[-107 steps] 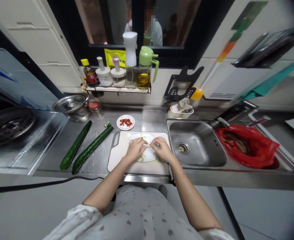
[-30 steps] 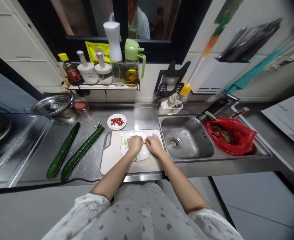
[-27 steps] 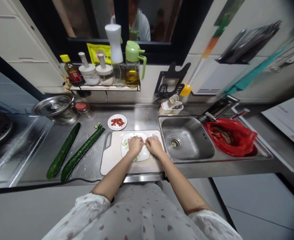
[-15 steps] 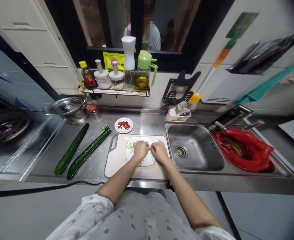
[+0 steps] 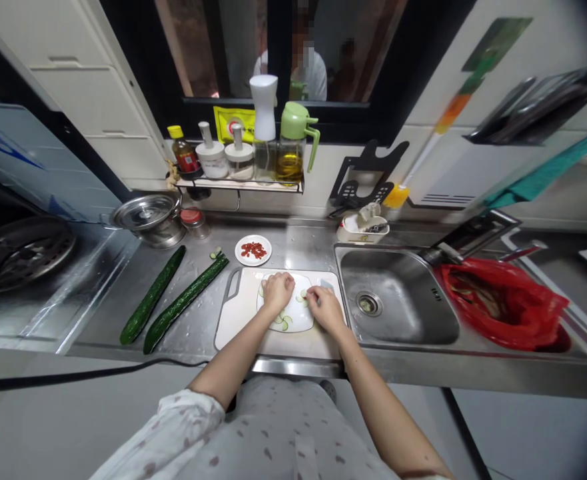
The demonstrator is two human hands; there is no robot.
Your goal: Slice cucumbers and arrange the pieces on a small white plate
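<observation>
A white squarish plate (image 5: 298, 323) lies on the pale cutting board (image 5: 236, 327), with thin cucumber slices (image 5: 284, 324) arranged on it in small groups. My left hand (image 5: 278, 292) is over the plate's upper left part, its fingers curled closed; whatever they hold is hidden. At the plate's right side, my right hand (image 5: 324, 308) pinches a small pale-green cucumber slice between thumb and fingertips, close to slices on the plate. Left of the board lie a whole cucumber (image 5: 154, 293) and a cut cucumber (image 5: 187, 303), with small end pieces (image 5: 216, 253) by the cut one.
A small white dish (image 5: 253, 260) of red bits stands behind the board. To the right are the sink (image 5: 398, 300) and a red plastic bag (image 5: 503, 307). A steel pot (image 5: 148, 220) and a red-lidded jar (image 5: 194, 223) stand back left, beside a seasoning shelf (image 5: 243, 185).
My hands have moved apart: the left a little up and away from the plate's middle, the right toward the plate's right edge. More slices show between them. The view has shifted slightly.
</observation>
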